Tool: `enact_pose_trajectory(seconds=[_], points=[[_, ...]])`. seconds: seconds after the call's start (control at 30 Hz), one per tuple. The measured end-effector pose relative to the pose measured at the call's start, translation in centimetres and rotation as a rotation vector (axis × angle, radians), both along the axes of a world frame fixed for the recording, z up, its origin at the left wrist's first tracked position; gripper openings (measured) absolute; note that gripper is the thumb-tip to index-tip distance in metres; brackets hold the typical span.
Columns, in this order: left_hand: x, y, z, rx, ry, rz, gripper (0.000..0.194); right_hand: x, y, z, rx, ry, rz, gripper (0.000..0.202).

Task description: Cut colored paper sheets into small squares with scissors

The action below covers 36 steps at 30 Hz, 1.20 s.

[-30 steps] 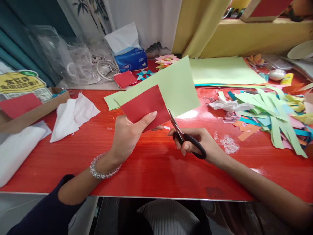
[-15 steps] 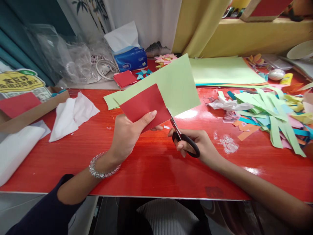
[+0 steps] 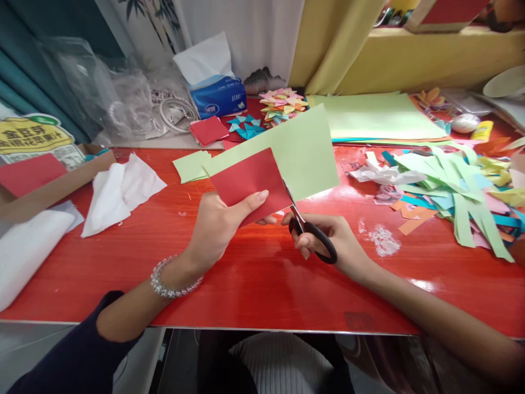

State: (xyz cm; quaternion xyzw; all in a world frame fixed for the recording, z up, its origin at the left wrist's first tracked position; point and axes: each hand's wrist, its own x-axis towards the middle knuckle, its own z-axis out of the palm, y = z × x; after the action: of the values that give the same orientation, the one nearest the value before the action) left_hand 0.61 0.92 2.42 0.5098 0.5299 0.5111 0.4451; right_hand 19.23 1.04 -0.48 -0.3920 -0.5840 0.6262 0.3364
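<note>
cardboard box (image 3: 61, 183) at 9 o'clock holding red sheet (image 3: 30, 172). left hand (image 3: 217, 227) pinching red and green paper (image 3: 262, 169); right hand (image 3: 332, 241) gripping scissors (image 3: 305, 224), blades toward 11 o'clock.

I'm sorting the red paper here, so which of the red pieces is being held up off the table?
The red piece pinched in the left hand, against the green sheet; the other red pieces lie flat near the tissue pack.

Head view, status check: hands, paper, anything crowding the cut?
Left hand grips red paper over green sheet. Right hand works scissors at the paper's edge. Scrap strips lie right, apart.
</note>
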Motion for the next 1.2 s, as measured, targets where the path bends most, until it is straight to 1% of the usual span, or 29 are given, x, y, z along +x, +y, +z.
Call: enact_pose_trajectory(seconds=[0.13, 0.27, 0.4, 0.53, 0.6, 0.73, 0.83, 1.03, 1.2], points=[[0.0, 0.06, -0.19, -0.025, 0.015, 0.007, 0.021, 0.04, -0.13, 0.0, 0.013, -0.03, -0.003, 0.027], [0.12, 0.17, -0.12, -0.041, -0.021, -0.017, 0.023, -0.12, -0.19, -0.15, 0.007, -0.028, -0.013, 0.024], [0.19, 0.13, -0.1, -0.06, -0.036, -0.063, 0.024, -0.19, -0.16, -0.26, -0.017, -0.019, -0.03, 0.029], [0.25, -0.08, -0.53, -0.081, -0.075, -0.15, 0.025, 0.0, -0.06, -0.26, 0.009, -0.03, 0.01, 0.035], [0.29, -0.13, -0.72, -0.095, -0.098, -0.171, 0.025, 0.08, -0.01, -0.31, 0.023, -0.03, 0.028, 0.038], [0.41, -0.11, -0.78, -0.128, -0.085, -0.162, 0.025, 0.08, 0.07, -0.51, 0.016, -0.012, 0.048, 0.042], [0.49, -0.11, -0.7, -0.144, -0.082, -0.154, 0.026, -0.02, 0.08, -0.57, 0.009, 0.007, 0.042, 0.039], [0.55, -0.17, -0.65, -0.149, -0.099, -0.153, 0.025, -0.26, -0.1, -0.51, -0.005, 0.049, -0.027, 0.031], [0.46, -0.19, -0.67, -0.149, -0.091, -0.15, 0.025, -0.41, -0.25, -0.46, -0.018, 0.03, -0.061, 0.029]])
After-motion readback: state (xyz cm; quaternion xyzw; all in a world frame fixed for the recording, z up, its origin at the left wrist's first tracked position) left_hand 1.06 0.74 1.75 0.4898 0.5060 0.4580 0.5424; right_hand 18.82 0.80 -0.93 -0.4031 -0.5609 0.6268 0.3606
